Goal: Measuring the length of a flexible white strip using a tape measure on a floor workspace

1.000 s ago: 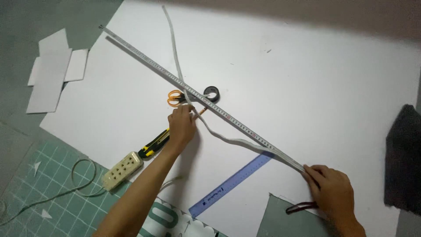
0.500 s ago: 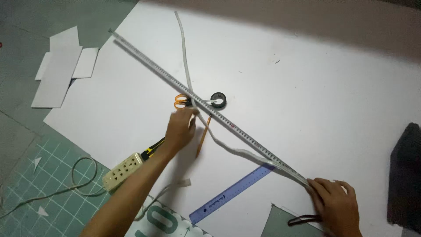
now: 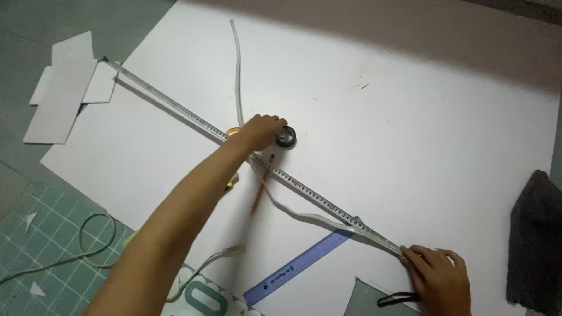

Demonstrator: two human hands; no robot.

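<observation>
A long metal ruler (image 3: 175,108) lies diagonally across a big white board (image 3: 410,117). My left hand (image 3: 262,130) reaches over the ruler's middle, and its curled fingers cover the left edge of a black tape roll (image 3: 288,138). An orange tape roll (image 3: 233,130) peeks out from under that hand. My right hand (image 3: 436,275) presses down on the ruler's lower right end. A thin white strip (image 3: 237,70) curves across the board and under the ruler. An orange pencil (image 3: 261,187) lies just below the ruler, apart from both hands.
A blue plastic ruler (image 3: 298,266) lies near the board's front edge. A black elastic loop (image 3: 397,300) sits by my right hand. Grey card pieces (image 3: 58,99) lie at the left, a dark cloth (image 3: 535,234) at the right, and a cable (image 3: 88,246) on the green cutting mat (image 3: 35,234).
My left hand has left the spot by the pencil and moved up across the ruler to the black tape roll. The right hand stays on the ruler's end.
</observation>
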